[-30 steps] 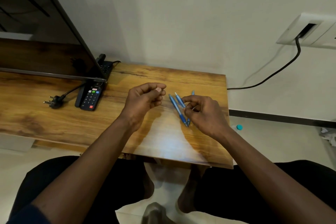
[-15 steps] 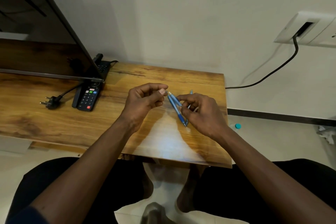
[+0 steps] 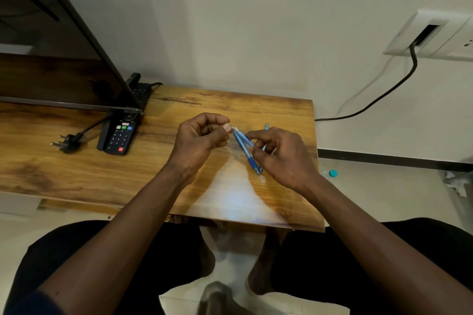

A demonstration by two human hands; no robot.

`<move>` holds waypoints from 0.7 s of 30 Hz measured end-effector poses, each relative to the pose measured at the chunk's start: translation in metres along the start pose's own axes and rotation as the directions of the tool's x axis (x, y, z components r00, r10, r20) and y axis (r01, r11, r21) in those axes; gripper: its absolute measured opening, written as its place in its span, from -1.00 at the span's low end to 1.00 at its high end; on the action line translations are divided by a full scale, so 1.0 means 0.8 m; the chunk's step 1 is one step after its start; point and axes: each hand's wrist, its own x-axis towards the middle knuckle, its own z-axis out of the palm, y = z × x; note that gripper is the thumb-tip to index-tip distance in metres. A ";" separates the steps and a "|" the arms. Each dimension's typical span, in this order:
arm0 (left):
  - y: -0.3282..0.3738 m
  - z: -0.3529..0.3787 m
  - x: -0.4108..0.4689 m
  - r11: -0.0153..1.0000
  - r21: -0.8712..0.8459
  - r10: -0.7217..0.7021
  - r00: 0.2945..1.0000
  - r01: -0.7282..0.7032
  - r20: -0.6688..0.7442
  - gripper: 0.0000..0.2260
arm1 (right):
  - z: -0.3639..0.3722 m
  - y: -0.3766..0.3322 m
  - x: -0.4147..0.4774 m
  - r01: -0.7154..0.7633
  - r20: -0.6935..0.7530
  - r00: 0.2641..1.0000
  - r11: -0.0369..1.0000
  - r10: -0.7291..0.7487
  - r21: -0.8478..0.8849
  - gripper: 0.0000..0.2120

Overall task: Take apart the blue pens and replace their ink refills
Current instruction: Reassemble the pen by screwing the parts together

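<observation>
A small bundle of blue pens (image 3: 243, 147) sits above the right half of the table, held in the air between the person's two hands. The pens are slim, smooth plastic sticks with lighter blue barrels, darker blue grips near the tips and pale top ends. They fan out slightly: two slant from upper left to lower right, and the end of another pokes up behind the fingers.

The right hand (image 3: 281, 158) curls its fingers and thumb round the middle of the bundle. The left hand (image 3: 199, 140) is curled, and its thumb and forefinger pinch the pale top end of one pen.

The wooden table (image 3: 76, 174) under them has a glossy, warm brown surface with dark grain streaks and a bright sheen near its front edge. Its right edge lies just beyond the right hand; open tabletop stretches to the left of the hands. Farther left lie a black remote control (image 3: 119, 135) with coloured buttons and a black plug (image 3: 67, 143), well apart from the pens. A dark flat screen (image 3: 51, 59) stands at the back left. On the pale wall at right, a black cable (image 3: 371, 102) runs to a white socket plate (image 3: 430, 33).

A second ago the left hand was curled apart from the pens; it has since closed the gap to the pen's end, while the right hand keeps its grip.
</observation>
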 end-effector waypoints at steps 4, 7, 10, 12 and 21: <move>0.000 0.000 -0.001 1.000 0.002 0.016 1.000 -0.016 -0.011 -0.88 | -0.001 -0.001 0.000 0.007 -0.003 1.000 1.000 -0.007 -0.015 -0.66; 0.001 0.001 -0.003 0.999 0.023 0.028 1.000 -0.027 -0.002 -0.89 | -0.001 -0.001 -0.001 0.007 -0.001 1.000 1.000 -0.007 -0.022 -0.66; 0.001 0.001 -0.002 0.997 0.054 0.053 0.999 -0.053 0.008 -0.89 | -0.002 -0.001 0.000 0.006 0.000 1.000 1.000 -0.006 -0.026 -0.65; 0.000 0.000 -0.001 0.995 0.070 0.076 0.997 -0.077 0.010 -0.89 | -0.002 -0.002 -0.001 0.010 0.004 1.000 0.999 -0.010 -0.051 -0.65; -0.004 -0.001 0.000 0.988 0.115 0.107 0.994 -0.107 0.007 -0.89 | -0.003 -0.003 -0.002 0.020 0.000 1.000 0.997 -0.020 -0.075 -0.65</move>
